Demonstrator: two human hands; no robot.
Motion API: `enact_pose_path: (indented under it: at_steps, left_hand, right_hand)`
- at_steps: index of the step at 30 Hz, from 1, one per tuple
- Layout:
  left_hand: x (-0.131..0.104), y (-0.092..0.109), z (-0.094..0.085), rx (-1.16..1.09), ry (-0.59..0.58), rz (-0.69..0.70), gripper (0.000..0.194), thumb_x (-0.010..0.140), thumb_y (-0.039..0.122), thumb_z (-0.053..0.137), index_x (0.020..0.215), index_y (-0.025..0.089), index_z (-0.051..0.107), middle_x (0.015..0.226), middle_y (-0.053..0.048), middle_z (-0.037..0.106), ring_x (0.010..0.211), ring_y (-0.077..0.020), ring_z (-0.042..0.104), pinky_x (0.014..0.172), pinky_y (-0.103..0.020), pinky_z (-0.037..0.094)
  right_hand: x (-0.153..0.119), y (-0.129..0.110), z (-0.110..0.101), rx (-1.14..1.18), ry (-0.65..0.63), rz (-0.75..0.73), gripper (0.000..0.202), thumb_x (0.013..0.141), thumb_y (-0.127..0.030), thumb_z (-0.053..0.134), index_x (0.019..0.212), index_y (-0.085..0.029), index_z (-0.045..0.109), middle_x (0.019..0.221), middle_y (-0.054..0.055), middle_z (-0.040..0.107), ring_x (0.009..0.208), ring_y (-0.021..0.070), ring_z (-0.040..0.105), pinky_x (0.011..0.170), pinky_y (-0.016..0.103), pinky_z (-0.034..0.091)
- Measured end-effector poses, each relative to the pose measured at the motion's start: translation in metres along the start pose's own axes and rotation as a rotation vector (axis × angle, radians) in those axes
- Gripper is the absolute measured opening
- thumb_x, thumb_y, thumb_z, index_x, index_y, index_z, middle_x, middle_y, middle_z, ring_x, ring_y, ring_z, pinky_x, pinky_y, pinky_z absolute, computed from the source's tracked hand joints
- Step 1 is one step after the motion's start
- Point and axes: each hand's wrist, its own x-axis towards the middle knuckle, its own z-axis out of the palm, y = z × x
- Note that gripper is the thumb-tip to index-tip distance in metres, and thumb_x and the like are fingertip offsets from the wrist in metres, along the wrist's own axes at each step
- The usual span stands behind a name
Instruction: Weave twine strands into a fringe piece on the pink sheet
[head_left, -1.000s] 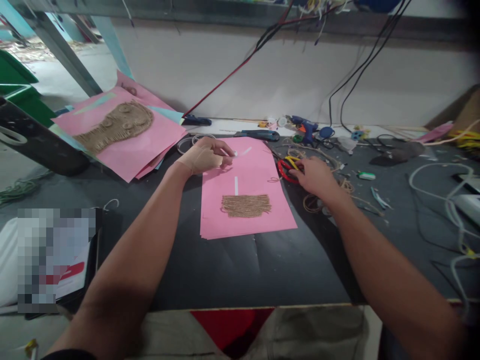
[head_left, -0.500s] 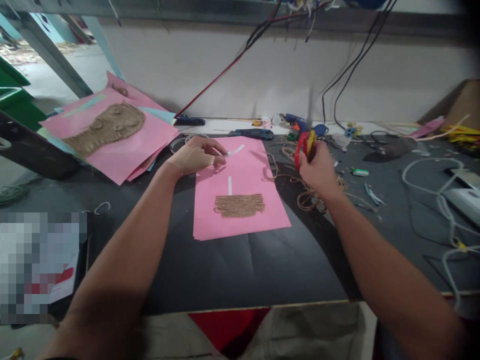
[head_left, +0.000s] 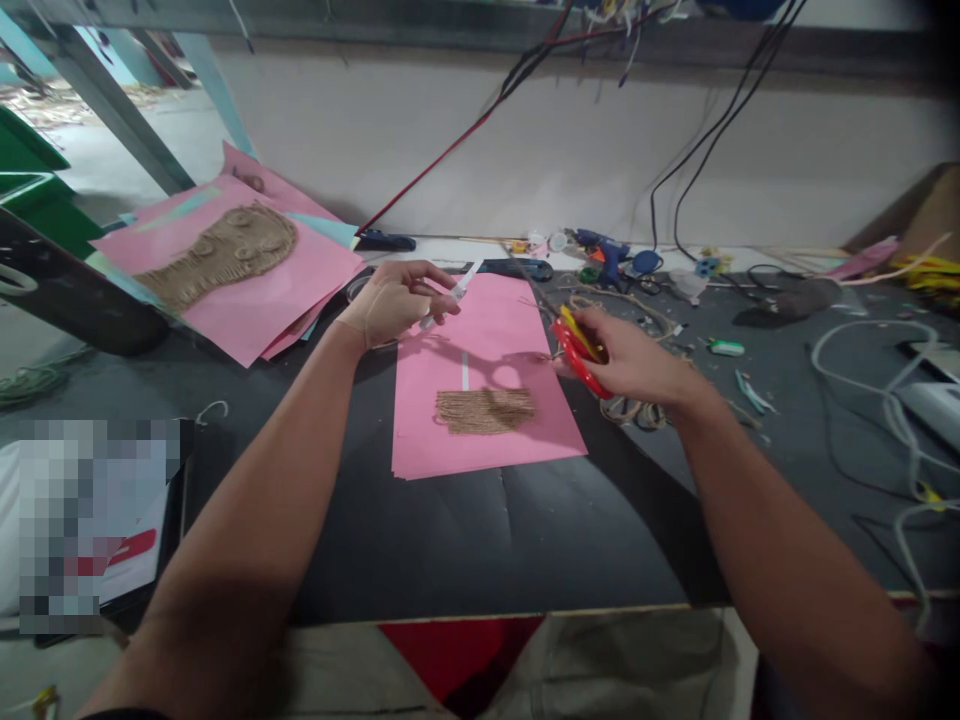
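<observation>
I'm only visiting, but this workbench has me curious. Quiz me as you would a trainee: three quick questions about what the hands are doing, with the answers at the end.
1. Multiple choice: what colours are the handles of the scissors in the right hand?
A) blue and white
B) red and yellow
C) green and black

2. True or false: the left hand holds nothing.

3. Fill in the gap: the patch of brown cord lies on pink ____.

Key:
1. B
2. False; it holds a white strip.
3. paper
</observation>
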Motion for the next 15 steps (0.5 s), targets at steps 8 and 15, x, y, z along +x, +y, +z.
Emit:
enact_pose_path:
  at_steps: [8, 15]
  left_hand:
    - [0.0051, -0.0096, -0.0021, -0.006, 0.007, 0.061, 0.03, 0.077, 0.027, 0.08, 0.102, 0.017, 0.069, 0.078, -0.007, 0.074, 0.071, -0.0177, 0.068, 0.068, -0.032, 0.05]
    - [0.0038, -0.0079, -0.0002, -0.041, -0.045, 0.043, 0.038, 0.074, 0.025, 0.081, 0.109, 0.017, 0.069, 0.081, -0.008, 0.075, 0.07, -0.0172, 0.069, 0.069, -0.033, 0.052]
  right_hand:
    - [0.0021, 0.005, 0.0041, -0.178, -0.196, -0.078, 0.041, 0.078, -0.059, 0.071, 0.089, -0.023, 0.056, 0.077, 0.002, 0.063, 0.064, 0.0185, 0.053, 0.057, 0.03, 0.036]
    - [0.0026, 0.0023, 0.0091, -0.169, -0.166, -0.17, 0.024, 0.089, -0.045, 0.059, 0.083, -0.023, 0.056, 0.076, 0.003, 0.063, 0.065, 0.0188, 0.051, 0.061, 0.032, 0.034]
